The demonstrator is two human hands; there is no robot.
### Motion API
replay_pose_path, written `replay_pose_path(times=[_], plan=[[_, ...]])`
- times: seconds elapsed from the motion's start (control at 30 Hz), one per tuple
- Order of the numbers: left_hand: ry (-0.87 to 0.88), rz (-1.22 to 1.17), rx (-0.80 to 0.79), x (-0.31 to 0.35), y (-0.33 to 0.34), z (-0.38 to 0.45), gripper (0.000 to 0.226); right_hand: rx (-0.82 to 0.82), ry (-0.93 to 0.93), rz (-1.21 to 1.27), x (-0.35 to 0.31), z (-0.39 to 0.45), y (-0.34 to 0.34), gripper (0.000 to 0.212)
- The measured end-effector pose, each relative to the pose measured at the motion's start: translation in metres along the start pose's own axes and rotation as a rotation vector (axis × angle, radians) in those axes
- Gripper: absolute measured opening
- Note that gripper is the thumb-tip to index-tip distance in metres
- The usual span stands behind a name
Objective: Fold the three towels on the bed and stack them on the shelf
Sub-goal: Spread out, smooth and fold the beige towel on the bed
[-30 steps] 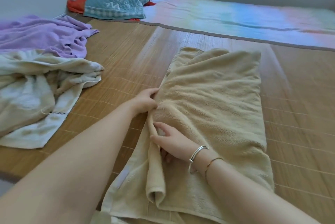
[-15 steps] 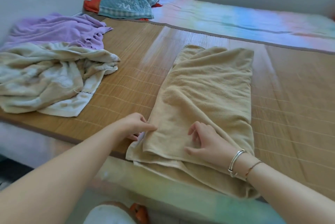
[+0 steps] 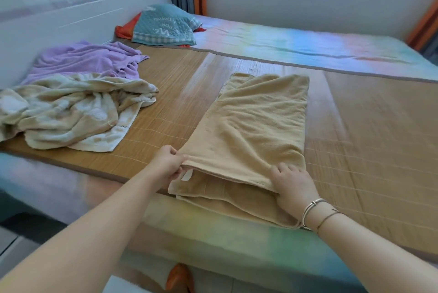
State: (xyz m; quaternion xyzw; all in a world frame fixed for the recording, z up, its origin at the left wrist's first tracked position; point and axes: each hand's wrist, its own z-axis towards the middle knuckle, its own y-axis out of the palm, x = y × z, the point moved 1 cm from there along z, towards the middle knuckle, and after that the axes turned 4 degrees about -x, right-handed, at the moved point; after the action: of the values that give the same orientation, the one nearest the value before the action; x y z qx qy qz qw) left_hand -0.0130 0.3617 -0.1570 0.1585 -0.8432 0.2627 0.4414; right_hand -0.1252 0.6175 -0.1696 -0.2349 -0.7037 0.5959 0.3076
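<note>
Pinching the near-left corner of the tan towel (image 3: 256, 131) between thumb and curled fingers of the left hand (image 3: 167, 164), upper layer lifted just clear of the layer under it. Pinning the near-right corner with the right hand (image 3: 294, 188), fingers bent over the folded edge and seemingly tucked between layers, though exactly how deep is hard to tell. Both corners held level, most likely so the near edge rises as one straight line for the next fold away from the body. Small white tag (image 3: 187, 175) peeking out below the left grip. Towel already halved lengthwise, lying on the bamboo mat (image 3: 369, 141), near end draped over the bed's edge. Bracelets (image 3: 312, 209) on the right wrist, touching the towel's hanging corner.

Further out, well apart to the left: crumpled cream towel (image 3: 71, 115) and, touching it behind, crumpled lilac towel (image 3: 87, 60), both untouched and waiting. Teal quilted pillow (image 3: 166, 26) at the head of the mat. No shelf in sight; stacking clearly a long way off, first of three towels only partway folded.
</note>
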Motion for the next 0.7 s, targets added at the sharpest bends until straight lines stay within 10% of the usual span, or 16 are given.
replay_pose_path(times=[0.33,0.7], plan=[[-0.087,0.522,0.044,-0.042,-0.010,-0.003,0.020,-0.402,-0.187,0.275,0.005,-0.024,0.005,0.021],[-0.161,0.406,0.025,-0.010,0.023,0.010,0.075,-0.064,-0.027,0.386,0.019,0.067,-0.005,0.034]])
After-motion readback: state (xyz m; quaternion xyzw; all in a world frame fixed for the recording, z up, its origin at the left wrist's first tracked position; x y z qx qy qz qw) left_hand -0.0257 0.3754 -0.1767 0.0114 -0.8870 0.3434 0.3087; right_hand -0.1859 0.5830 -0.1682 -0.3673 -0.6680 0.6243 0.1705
